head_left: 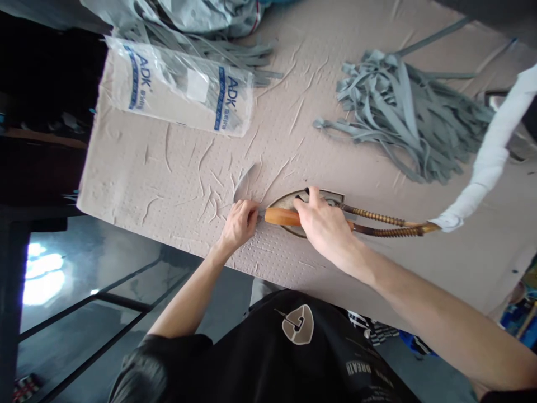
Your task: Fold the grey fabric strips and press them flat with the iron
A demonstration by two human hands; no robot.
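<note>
Right hand (pixel 325 232) closed firmly around wooden handle (pixel 279 216) of iron (pixel 285 201), flat on creased beige padding (pixel 168 179). Left hand (pixel 239 224) half-curled just beside handle's tip, holding nothing visible; grey fabric strips (pixel 403 117) heaped farther off.

The right hand (pixel 323 229) hid much of the iron's wooden handle (pixel 279 216); the left hand (pixel 239 224) hid one end of a gray pointed thing (pixel 244 183), which looked blurry; the top edge cut off a gray bag (pixel 201 14); the small words on the black shirt (pixel 364 380) were hard to read.
</note>
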